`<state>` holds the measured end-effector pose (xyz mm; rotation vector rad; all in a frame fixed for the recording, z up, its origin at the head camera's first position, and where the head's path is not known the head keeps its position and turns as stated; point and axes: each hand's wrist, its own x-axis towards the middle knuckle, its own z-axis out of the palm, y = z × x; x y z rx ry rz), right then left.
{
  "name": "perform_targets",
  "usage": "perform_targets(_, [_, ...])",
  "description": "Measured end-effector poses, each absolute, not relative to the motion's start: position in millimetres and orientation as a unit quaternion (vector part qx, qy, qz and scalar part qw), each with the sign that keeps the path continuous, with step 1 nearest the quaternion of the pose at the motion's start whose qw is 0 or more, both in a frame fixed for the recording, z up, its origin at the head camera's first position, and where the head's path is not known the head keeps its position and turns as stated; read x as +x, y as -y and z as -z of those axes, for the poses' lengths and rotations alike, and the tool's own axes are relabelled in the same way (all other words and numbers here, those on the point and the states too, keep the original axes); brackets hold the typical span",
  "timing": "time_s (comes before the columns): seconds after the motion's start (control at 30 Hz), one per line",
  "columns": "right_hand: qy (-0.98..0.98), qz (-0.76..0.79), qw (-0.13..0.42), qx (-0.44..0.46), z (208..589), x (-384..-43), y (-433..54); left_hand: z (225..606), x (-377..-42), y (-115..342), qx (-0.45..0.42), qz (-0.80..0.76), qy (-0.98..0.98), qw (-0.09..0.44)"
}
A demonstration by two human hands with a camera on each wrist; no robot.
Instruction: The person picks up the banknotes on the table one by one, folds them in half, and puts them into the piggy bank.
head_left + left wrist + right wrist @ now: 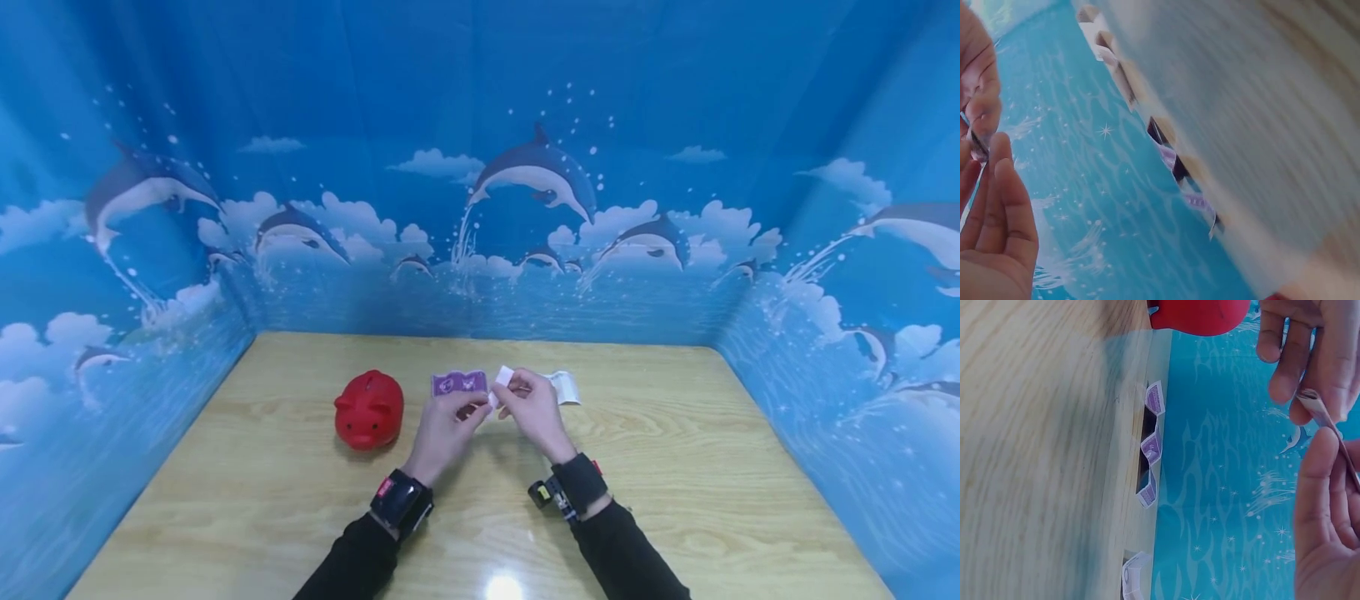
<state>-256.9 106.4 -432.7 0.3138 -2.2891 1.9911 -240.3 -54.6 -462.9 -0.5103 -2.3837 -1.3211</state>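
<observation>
Between both hands is a small folded paper note (504, 377), whitish in the head view and layered at its end in the right wrist view (1313, 403). My left hand (442, 433) pinches its near end between thumb and fingertips. At the other side my right hand (536, 415) pinches it with thumb and index finger. Just behind the left hand lies a purple printed banknote (459, 382), creased in a zigzag. A pale creased note (566, 387) lies behind the right hand, which partly covers it. What is printed on the held note cannot be read.
A red piggy bank (369, 408) stands on the wooden table (247, 467), left of the left hand. Blue dolphin-print curtains (480, 300) border the table at the back and both sides. Each wrist wears a strapped black camera.
</observation>
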Motion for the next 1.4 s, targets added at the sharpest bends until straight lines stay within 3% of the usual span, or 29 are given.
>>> perform_targets(0.13, [0.738, -0.668, 0.054, 0.074, 442, -264, -107, 464, -240, 52, -0.208, 0.422, 0.854, 0.221])
perform_targets(0.3, [0.726, -0.682, 0.049, 0.075, 451, -269, -107, 464, -238, 54, -0.213, 0.409, 0.856, 0.232])
perform_targets(0.73, [0.686, -0.711, -0.082, 0.134, 451, -262, -97, 464, -230, 68, -0.178, 0.453, 0.851, 0.197])
perform_targets(1.13, [0.711, -0.689, -0.06, 0.131, 455, -260, -88, 456, -233, 80, -0.166, 0.442, 0.869, 0.148])
perform_targets(1.4, [0.708, -0.69, -0.061, 0.135, 455, -260, -83, 451, -235, 90, -0.189, 0.399, 0.883, 0.157])
